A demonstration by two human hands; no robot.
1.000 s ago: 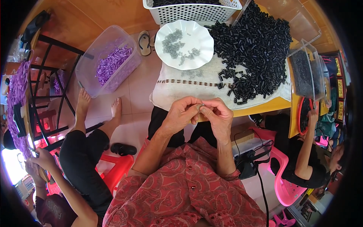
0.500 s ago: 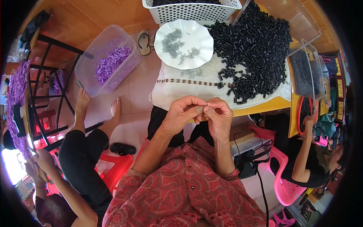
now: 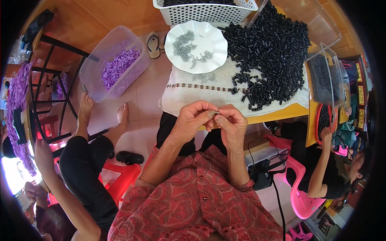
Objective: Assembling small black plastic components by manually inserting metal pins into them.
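Just past the table's near edge, my left hand (image 3: 196, 120) and my right hand (image 3: 231, 123) meet fingertip to fingertip. Pinched between both is a tiny metal spring (image 3: 217, 113), mostly covered by the fingers. Beyond them a white plate with a scalloped rim (image 3: 218, 34) bears small grey springs (image 3: 184, 47) in loose clumps. More springs (image 3: 206, 77) lie on the white cloth (image 3: 185, 96) in front of the plate. To the right, a large heap of short black cylindrical parts (image 3: 269, 56) spreads over the cloth.
A white perforated basket (image 3: 205, 15) with black parts stands behind the plate. Clear plastic boxes (image 3: 327, 76) are at the right. On the floor at left sits a clear tub (image 3: 90, 78) of purple pieces. Co-workers sit on both sides, one by a red-rimmed tray (image 3: 319, 124).
My hands stay nearly in place, with the fingertips shifting slightly around the spring. At left, the co-worker's arms have moved, and the hands have come apart.
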